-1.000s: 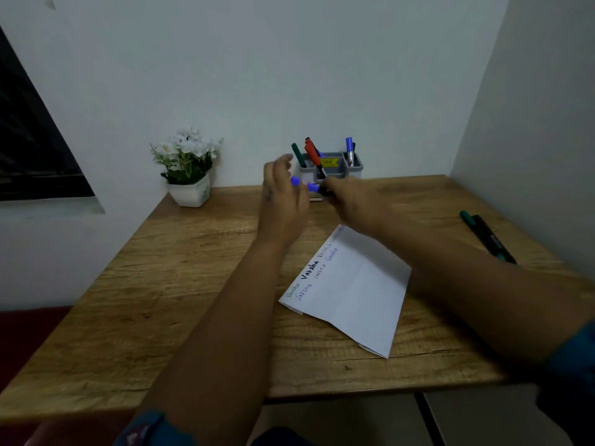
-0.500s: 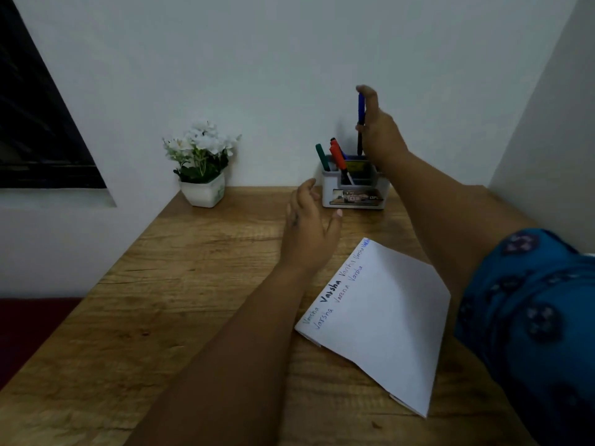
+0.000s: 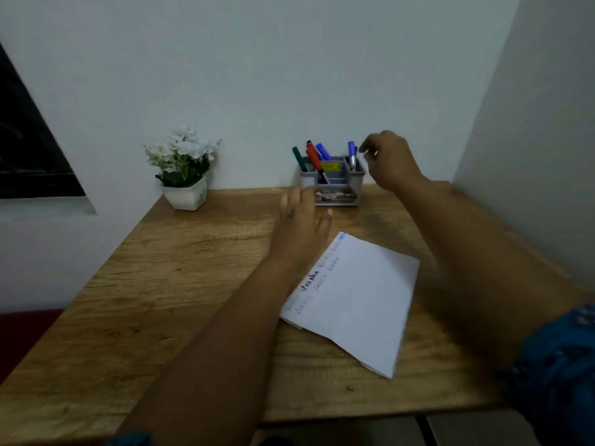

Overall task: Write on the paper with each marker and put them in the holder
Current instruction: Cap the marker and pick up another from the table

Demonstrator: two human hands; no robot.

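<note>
A grey holder (image 3: 341,178) stands at the back of the wooden table against the wall. In it are a green marker (image 3: 298,158), a red marker (image 3: 314,159), a blue marker (image 3: 323,151) and another blue marker (image 3: 351,154) in the right compartment. My right hand (image 3: 388,159) hovers just right of that marker, fingers loosely apart, holding nothing. My left hand (image 3: 302,220) floats open above the table in front of the holder. A folded white paper (image 3: 360,297) with handwritten words along its left edge lies near the middle of the table.
A small white pot of white flowers (image 3: 183,169) sits at the back left of the table (image 3: 161,284). A wall closes the right side. A dark window is at the far left.
My right hand has dropped the blue marker into the holder's right compartment and let go, drawing slightly right. My left hand stayed open near the holder. The camera view shifted.
</note>
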